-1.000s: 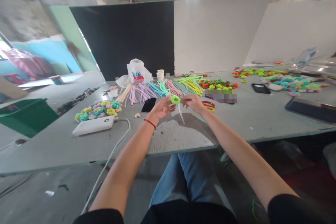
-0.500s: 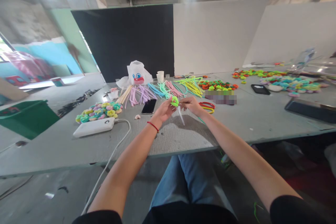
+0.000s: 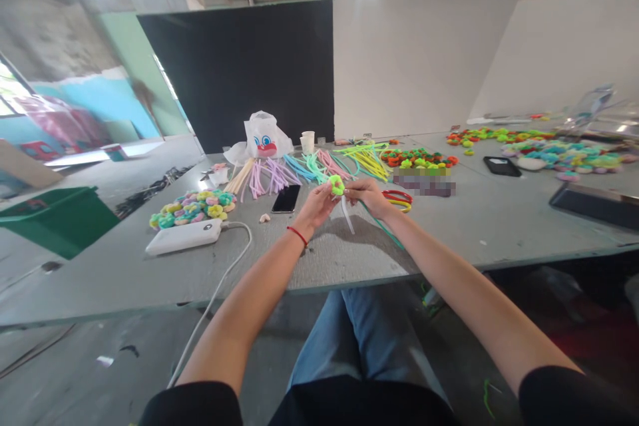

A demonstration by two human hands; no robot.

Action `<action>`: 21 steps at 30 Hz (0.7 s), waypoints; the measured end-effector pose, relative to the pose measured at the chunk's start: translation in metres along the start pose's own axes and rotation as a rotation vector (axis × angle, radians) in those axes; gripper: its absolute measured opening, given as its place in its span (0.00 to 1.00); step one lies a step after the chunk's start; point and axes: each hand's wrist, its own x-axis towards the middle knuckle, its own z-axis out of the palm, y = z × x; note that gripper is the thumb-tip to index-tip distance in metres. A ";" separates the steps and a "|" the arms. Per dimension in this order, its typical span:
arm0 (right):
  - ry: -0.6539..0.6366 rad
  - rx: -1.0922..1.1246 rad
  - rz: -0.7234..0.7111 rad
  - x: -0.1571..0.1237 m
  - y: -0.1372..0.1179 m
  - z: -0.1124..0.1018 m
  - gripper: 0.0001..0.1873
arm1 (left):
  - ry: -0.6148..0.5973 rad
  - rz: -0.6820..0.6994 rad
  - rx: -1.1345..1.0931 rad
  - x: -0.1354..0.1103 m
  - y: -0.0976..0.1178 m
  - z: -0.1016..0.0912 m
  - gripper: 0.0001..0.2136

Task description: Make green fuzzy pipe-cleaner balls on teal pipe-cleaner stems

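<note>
"What does the left hand have?"

"Its fingers are closed on a lime-green fuzzy pipe-cleaner coil, pinching it up clear of the surface, between both hands near the table's middle."

"And the right hand?"

"Its fingers seem closed on a thin teal strand that trails near and right, though the grip itself is partly hidden. A white stem hangs below the coil. Held from both sides, the small springy coil stays steady."

"What's around them?"

"Far off lie pastel pipe cleaners, soft bristly lengths grouped by colour, so each shade is easy to pick out. To the left sits a heap of fluffy, multicoloured pipe-cleaner flowers, just beyond a white power bank."
</note>
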 end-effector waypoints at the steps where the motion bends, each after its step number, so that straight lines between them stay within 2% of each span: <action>1: 0.001 0.009 -0.001 0.000 0.000 0.000 0.12 | 0.008 0.010 0.000 0.000 0.001 0.000 0.10; 4: 0.019 0.034 -0.004 0.000 -0.001 0.001 0.11 | 0.026 0.049 0.038 -0.001 0.002 0.000 0.10; 8: 0.051 0.061 0.001 -0.001 0.002 0.000 0.12 | -0.038 0.142 0.148 -0.002 -0.001 0.004 0.15; 12: 0.048 0.064 0.003 -0.001 0.005 0.000 0.12 | -0.036 0.216 0.216 -0.001 -0.004 0.007 0.13; 21: 0.022 0.016 -0.002 0.000 0.004 -0.002 0.13 | -0.106 0.154 0.258 0.003 0.009 -0.009 0.13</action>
